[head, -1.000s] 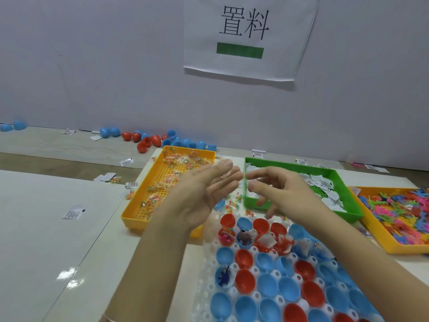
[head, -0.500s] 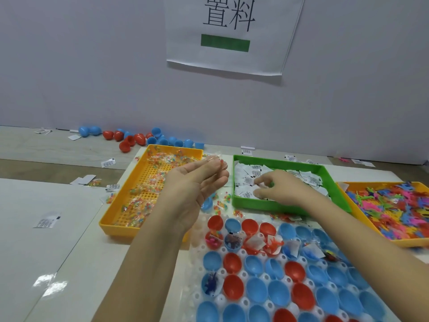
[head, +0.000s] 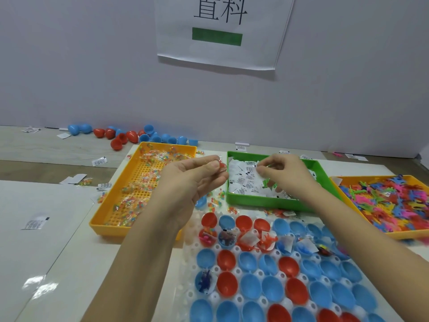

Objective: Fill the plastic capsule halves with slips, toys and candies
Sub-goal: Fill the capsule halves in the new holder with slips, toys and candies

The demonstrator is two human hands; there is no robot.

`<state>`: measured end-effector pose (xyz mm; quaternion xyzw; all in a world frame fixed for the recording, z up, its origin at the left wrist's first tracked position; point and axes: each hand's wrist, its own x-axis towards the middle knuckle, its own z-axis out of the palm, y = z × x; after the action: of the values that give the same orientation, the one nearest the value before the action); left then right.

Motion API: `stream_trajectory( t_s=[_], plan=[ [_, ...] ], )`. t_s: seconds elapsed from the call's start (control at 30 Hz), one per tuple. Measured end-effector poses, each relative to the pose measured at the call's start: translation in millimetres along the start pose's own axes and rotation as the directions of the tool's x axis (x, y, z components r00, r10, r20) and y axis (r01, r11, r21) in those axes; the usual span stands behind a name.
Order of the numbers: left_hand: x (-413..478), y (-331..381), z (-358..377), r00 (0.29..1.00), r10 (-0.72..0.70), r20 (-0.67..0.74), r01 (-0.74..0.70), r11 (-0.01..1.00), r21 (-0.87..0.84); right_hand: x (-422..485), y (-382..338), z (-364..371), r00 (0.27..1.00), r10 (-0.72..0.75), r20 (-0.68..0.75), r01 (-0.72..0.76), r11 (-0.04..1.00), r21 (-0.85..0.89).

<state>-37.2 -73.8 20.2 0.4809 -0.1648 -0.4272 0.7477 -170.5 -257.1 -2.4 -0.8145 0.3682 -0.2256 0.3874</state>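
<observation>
Two hands up, both busy. Left hand [head: 197, 182] grips a clear candy packet [head: 220, 164] at its fingertips. Right hand [head: 286, 174] is just beside it, fingers curled down, pinching the slips [head: 243, 184] inside the green tray [head: 274, 202]. Yellow tray [head: 109, 230] of candies [head: 139, 184] sits left of the left hand. Orange tray [head: 394, 236] of toys [head: 392, 201] sits right of the right hand. Capsule halves [head: 250, 284] sit on the counter [head: 69, 263] below both wrists. A few nearest the hands hold slips and toys.
</observation>
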Motion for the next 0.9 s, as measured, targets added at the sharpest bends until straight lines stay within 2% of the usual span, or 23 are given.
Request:
stream_trajectory(
  t_s=[0.2,0.3,0.43,0.63,0.8,0.9],
  plan=[
    [0,-3,6,0.998,0.014,-0.056,-0.011,0.999,0.050,-21,-32,0,0.997,-0.056,-0.044,0.067,0.945,0.319],
    [0,-4,7,0.998,0.025,-0.060,-0.023,0.999,0.029,-33,-49,3,0.995,-0.103,-0.013,0.099,0.909,0.405],
    [-2,-3,8,0.999,0.034,-0.026,-0.034,0.999,0.026,-46,-63,6,0.991,-0.121,0.056,0.072,0.839,0.540],
    [-4,-1,12,0.999,-0.047,-0.001,0.047,0.998,-0.047,-49,-69,7,0.994,-0.064,0.085,0.002,0.809,0.588],
    [-5,-2,13,0.999,-0.028,0.042,0.031,0.998,-0.059,-48,-69,12,0.991,0.033,0.132,-0.108,0.776,0.622],
    [-6,-5,16,0.998,-0.013,0.061,0.020,0.992,-0.128,-48,-70,21,0.979,0.134,0.154,-0.202,0.739,0.642]
  ],
)
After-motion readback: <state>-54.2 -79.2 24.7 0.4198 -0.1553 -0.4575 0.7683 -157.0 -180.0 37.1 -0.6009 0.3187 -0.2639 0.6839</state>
